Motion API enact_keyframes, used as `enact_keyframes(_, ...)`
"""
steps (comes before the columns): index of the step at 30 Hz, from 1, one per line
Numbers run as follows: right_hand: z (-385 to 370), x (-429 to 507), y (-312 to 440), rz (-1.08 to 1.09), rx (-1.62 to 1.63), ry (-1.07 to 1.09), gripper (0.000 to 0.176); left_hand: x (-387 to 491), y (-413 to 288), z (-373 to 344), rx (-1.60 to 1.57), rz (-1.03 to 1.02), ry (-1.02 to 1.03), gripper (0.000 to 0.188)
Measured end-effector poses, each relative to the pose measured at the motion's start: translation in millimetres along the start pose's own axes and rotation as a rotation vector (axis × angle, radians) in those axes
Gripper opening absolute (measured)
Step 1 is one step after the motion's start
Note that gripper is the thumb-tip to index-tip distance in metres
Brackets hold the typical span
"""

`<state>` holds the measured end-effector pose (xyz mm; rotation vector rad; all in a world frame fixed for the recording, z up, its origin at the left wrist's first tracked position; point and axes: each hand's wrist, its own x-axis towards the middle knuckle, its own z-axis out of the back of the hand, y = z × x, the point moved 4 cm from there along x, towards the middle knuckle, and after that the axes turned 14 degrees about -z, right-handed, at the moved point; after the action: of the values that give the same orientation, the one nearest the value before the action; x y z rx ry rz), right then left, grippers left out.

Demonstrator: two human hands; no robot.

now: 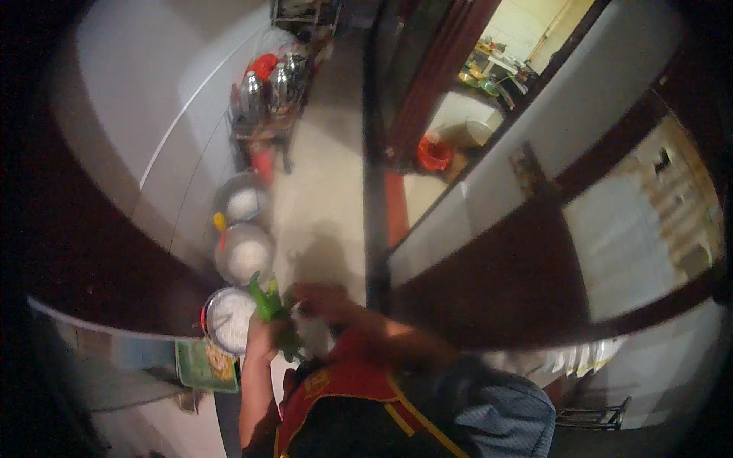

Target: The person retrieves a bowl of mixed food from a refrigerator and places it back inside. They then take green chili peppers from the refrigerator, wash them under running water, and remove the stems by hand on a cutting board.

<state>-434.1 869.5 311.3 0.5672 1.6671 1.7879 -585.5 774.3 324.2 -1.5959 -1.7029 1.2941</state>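
A bunch of long green peppers (264, 302) is gripped in my left hand (268, 338), in front of my red and black apron. Their tips point away from me, and more green hangs below the fist. My right hand (306, 299) is just to the right of the peppers, blurred; whether its fingers hold anything cannot be made out. Close beside my left hand stands a round metal basin (232, 320) with something white in it.
Two more round basins (245, 253) with white contents stand on the floor along the left wall. Beyond them, metal flasks (252, 91) stand on a low rack. A green tray (194, 369) lies lower left. To the right, a doorway shows a red basin (433, 153).
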Motion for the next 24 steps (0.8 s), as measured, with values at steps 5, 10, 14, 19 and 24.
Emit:
enact_keyframes(5,117.0,119.1,3.3,0.077,-0.017,-0.093,0.039,150.1,-18.5,-64.6,-0.129,0.001,0.066,0.054)
enact_keyframes(10,223.7,206.1,-16.5,-0.209,0.292,-0.029,0.024,282.7,-11.5,-101.9,-0.08,-0.033,0.018,0.046)
enact_keyframes(14,322.0,232.1,-33.4,-0.589,0.967,-0.157,0.017,386.6,-27.7,-187.3,0.148,-0.058,0.358,0.045)
enact_keyframes(19,452.0,267.4,-60.4,-0.495,1.164,-0.293,0.024,518.4,-10.4,-289.1,-0.215,0.282,0.482,0.049)
enact_keyframes(24,560.5,314.2,-64.0,-0.476,1.223,-0.451,0.024,655.0,12.0,-364.1,-0.143,0.401,0.633,0.047)
